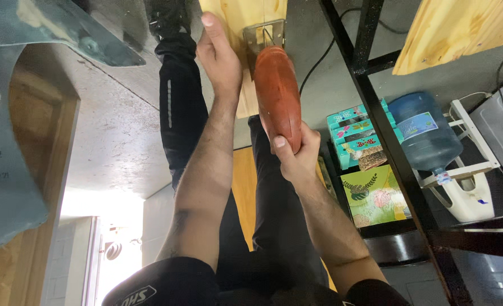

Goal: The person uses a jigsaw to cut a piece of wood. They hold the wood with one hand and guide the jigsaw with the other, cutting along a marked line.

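1. As the head camera looks down past the person's dark trousers, the left hand lies flat on a pale wooden board, fingers straight and close together, gripping nothing.
2. The right hand is wrapped around the rear end of a red power saw, thumb and fingers clamped tight on its body.
3. The saw points away from the person, its metal base plate resting on the same board, just beside the left hand; hand and saw do not touch.
4. A black cable runs off from the saw across the grey floor.
5. A second wooden board sits at the top right, well apart from both hands.
6. To the right stands a black metal frame; behind it are a blue water bottle tilted in a white stand, a stack of teal patterned boxes and a green leaf-print box.
7. At the left edge, a wooden panel and a bluish sheet fill the view; what the sheet is cannot be told.
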